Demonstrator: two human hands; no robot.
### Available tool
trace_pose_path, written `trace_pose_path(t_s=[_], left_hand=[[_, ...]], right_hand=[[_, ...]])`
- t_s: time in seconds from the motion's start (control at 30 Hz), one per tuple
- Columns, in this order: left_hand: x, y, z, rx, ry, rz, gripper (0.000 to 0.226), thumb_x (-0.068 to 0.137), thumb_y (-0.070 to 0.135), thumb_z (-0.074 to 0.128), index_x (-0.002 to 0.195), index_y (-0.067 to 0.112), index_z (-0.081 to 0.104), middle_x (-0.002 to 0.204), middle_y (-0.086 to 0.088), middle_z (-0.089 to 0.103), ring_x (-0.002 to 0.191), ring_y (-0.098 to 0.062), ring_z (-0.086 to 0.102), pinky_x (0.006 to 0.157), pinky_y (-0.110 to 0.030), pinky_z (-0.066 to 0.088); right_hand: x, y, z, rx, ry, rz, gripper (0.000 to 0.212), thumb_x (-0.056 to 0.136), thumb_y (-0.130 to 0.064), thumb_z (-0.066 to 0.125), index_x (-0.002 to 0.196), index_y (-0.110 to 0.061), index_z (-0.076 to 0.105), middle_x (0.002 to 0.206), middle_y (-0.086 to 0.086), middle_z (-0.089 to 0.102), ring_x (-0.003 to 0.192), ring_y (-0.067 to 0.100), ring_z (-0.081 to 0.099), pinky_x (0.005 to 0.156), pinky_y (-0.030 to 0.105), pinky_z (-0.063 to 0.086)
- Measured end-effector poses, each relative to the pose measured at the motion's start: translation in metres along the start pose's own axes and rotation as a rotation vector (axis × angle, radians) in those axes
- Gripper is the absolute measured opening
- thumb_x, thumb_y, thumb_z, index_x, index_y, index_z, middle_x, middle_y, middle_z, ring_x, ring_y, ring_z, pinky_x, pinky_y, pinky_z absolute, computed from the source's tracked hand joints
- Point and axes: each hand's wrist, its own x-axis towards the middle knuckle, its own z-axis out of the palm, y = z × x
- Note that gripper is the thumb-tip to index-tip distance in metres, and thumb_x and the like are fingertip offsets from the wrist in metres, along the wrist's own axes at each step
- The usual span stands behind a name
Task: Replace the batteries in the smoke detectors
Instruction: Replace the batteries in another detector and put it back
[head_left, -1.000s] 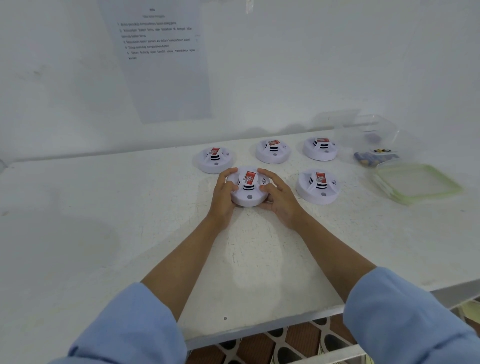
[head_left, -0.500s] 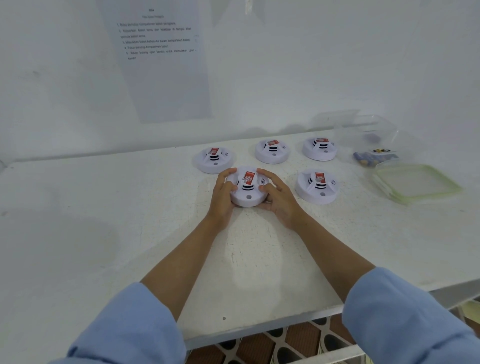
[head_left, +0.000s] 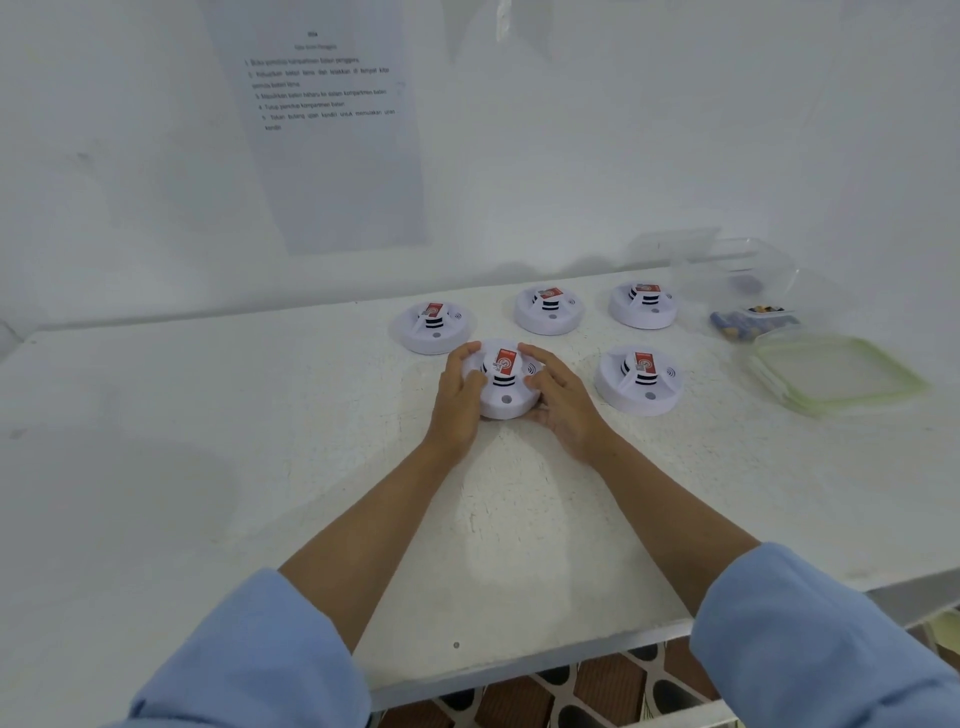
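Observation:
Several round white smoke detectors with red labels lie on the white table (head_left: 208, 467). The nearest smoke detector (head_left: 505, 384) sits between my hands. My left hand (head_left: 460, 397) grips its left side, fingers curled over the rim. My right hand (head_left: 563, 402) grips its right side, thumb at the front lower edge. Other detectors sit at the back left (head_left: 432, 327), back middle (head_left: 549, 310), back right (head_left: 643, 305) and right (head_left: 639, 379). A bundle of blue batteries (head_left: 748, 323) lies near the right edge.
A clear plastic container (head_left: 737, 275) stands at the back right beside the batteries. Its green-rimmed lid (head_left: 836, 371) lies flat in front of it. A printed instruction sheet (head_left: 332, 124) hangs on the wall. The table's front edge runs below my forearms.
My hands stay clamped on the near detector, which sits in about the same spot. Fingers shifted slightly on its rim.

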Motion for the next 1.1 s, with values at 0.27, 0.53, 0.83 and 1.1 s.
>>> trace_pose_path(t_s=[0.27,0.53,0.83,1.1], left_hand=[[0.000,-0.003,-0.014,0.345,-0.027,0.043,0.043,0.096,0.027,0.035,0.139,0.020,0.033,0.136,-0.007,0.045,0.120,-0.021,0.045,0.102,-0.034,0.040],[-0.003,-0.009,-0.022,0.613,-0.047,0.075,0.039,0.099,0.022,0.030,0.138,0.022,0.032,0.136,-0.005,0.048,0.121,-0.025,0.046,0.109,-0.048,0.029],[-0.003,-0.015,-0.022,0.704,-0.058,0.067,0.038,0.099,0.022,0.029,0.137,0.021,0.035,0.139,-0.002,0.045,0.127,-0.021,0.040,0.114,-0.043,0.013],[0.030,0.005,-0.054,0.349,0.084,0.027,0.035,0.094,0.018,0.050,0.129,0.017,0.047,0.135,-0.007,0.047,0.125,-0.020,0.042,0.099,-0.027,0.031]], right_hand=[[0.000,-0.003,0.002,-0.270,-0.023,-0.012,0.045,0.095,-0.007,0.040,0.138,-0.018,0.039,0.141,0.002,0.044,0.127,0.021,0.045,0.102,0.036,0.044],[0.009,0.014,-0.010,-0.678,-0.026,-0.067,0.045,0.094,-0.018,0.045,0.139,-0.021,0.040,0.142,0.004,0.044,0.131,0.025,0.037,0.114,0.045,0.025],[0.008,0.017,-0.011,-0.793,-0.019,-0.055,0.040,0.096,-0.023,0.040,0.136,-0.024,0.041,0.143,-0.001,0.041,0.132,0.023,0.032,0.111,0.035,0.021],[0.028,-0.023,-0.005,-0.568,-0.075,-0.045,0.037,0.093,-0.021,0.050,0.127,-0.035,0.047,0.142,-0.005,0.041,0.124,0.012,0.042,0.108,0.032,0.030]])
